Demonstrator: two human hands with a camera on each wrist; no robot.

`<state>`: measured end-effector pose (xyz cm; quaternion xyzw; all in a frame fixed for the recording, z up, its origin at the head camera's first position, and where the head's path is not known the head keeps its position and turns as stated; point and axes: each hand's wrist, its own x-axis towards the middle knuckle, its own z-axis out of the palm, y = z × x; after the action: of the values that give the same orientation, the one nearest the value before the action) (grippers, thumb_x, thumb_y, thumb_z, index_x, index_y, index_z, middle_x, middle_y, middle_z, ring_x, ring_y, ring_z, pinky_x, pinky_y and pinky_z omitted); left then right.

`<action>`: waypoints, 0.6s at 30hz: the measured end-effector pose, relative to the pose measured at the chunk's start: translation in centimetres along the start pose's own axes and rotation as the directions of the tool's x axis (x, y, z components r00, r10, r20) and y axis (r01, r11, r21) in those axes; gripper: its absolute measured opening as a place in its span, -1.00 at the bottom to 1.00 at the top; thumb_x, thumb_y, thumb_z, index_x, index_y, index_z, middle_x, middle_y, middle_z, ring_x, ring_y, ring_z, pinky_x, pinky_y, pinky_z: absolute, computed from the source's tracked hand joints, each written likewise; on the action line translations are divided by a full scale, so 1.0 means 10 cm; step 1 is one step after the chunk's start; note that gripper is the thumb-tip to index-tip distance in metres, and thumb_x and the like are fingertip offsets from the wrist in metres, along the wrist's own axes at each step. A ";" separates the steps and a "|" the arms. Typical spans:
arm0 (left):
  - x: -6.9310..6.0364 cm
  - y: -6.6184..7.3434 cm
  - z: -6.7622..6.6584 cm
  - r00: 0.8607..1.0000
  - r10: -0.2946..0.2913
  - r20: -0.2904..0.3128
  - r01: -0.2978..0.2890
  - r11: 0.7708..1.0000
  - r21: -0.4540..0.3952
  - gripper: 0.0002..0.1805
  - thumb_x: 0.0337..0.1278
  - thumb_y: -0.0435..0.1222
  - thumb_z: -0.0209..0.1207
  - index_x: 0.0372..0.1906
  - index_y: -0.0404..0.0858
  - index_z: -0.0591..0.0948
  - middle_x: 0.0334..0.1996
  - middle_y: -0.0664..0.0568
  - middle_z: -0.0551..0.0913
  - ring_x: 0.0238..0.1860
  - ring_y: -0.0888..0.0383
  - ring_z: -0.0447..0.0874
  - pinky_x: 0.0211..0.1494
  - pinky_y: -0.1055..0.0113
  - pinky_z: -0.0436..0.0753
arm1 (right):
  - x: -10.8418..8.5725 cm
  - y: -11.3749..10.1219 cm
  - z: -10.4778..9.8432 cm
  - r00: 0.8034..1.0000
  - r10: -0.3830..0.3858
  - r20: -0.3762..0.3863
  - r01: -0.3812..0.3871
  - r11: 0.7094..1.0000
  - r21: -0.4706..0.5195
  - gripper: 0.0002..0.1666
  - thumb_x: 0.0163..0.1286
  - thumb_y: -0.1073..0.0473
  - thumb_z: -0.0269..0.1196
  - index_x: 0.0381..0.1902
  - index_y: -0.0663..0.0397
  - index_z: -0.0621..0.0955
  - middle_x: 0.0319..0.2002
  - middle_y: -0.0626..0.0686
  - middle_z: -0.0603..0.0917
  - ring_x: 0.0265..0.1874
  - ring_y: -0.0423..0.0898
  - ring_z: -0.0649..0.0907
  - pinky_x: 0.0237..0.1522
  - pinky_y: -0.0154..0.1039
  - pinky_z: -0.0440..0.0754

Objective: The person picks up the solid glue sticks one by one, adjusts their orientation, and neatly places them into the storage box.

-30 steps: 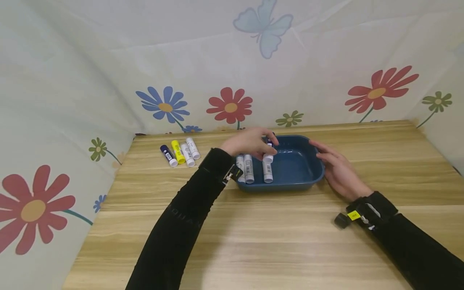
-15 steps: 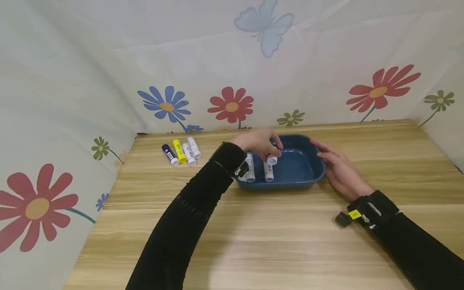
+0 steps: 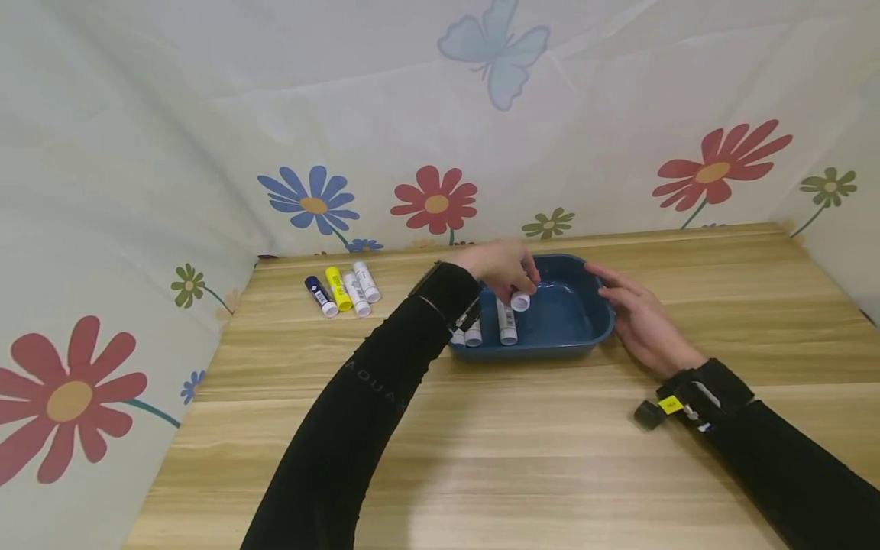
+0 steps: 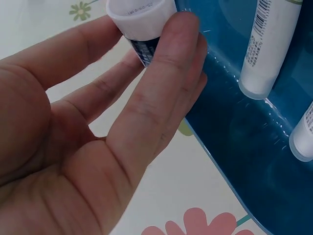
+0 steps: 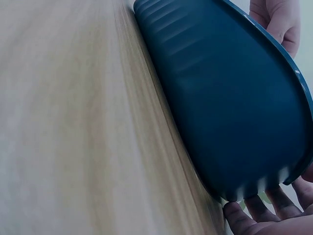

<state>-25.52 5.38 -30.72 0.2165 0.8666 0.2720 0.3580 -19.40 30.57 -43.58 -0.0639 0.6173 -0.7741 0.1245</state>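
- You are at a screened-off work booth; which kind of building holds it, you cannot tell.
- Your wood-grain bench (image 3: 536, 443) has creased printed sheeting (image 3: 371, 114) behind it and at both sides.
- You face printed daisy-like flowers (image 3: 436, 204) and a pale-blue butterfly (image 3: 496, 53).
- You wear a strapped-on camera (image 3: 649, 415) at each wrist.

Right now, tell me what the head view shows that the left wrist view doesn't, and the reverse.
Only the head view: the wooden table, the loose dark blue tube, yellow tube and two white tubes on it, and the right grip at the tray's end.

Only the left wrist view: the dark label band of the held tube, and small print at its white end.

Both: the left grip pinching that tube, the blue tray and white tubes inside it.
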 end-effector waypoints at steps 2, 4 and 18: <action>0.00 0.00 0.01 1.000 0.001 0.012 -0.001 1.000 0.003 -0.59 0.50 -0.40 0.16 0.34 -0.41 0.56 0.12 -0.20 0.67 -0.11 0.05 0.73 -0.03 0.33 0.75 | 0.00 0.00 0.00 1.000 0.000 -0.002 0.000 1.000 0.000 -0.34 0.72 0.18 -0.02 0.67 0.09 0.14 0.68 -0.05 0.01 0.63 -0.07 -0.05 0.42 -0.42 0.30; 0.00 0.00 0.03 1.000 0.003 0.023 -0.003 1.000 0.013 -0.59 0.53 -0.42 0.12 0.36 -0.42 0.55 0.20 -0.22 0.65 -0.07 0.05 0.72 -0.01 0.31 0.74 | 0.00 0.00 0.00 1.000 -0.001 -0.005 0.001 1.000 0.001 -0.34 0.72 0.19 -0.02 0.67 0.10 0.14 0.68 -0.05 0.01 0.63 -0.06 -0.05 0.40 -0.44 0.32; 0.05 0.07 0.05 0.999 -0.011 0.034 0.010 0.999 0.041 -0.59 0.49 -0.48 0.11 0.35 -0.45 0.55 0.25 -0.23 0.63 -0.07 0.00 0.75 0.00 0.28 0.75 | -0.01 -0.01 0.01 1.000 0.010 -0.018 -0.010 0.999 -0.037 -0.35 0.73 0.15 -0.03 0.67 0.07 0.15 0.69 -0.02 -0.01 0.62 -0.03 -0.04 0.43 -0.40 0.31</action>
<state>-25.41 6.39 -30.81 0.2238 0.8669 0.2485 0.3697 -19.29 30.53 -43.44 -0.0563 0.6330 -0.7624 0.1218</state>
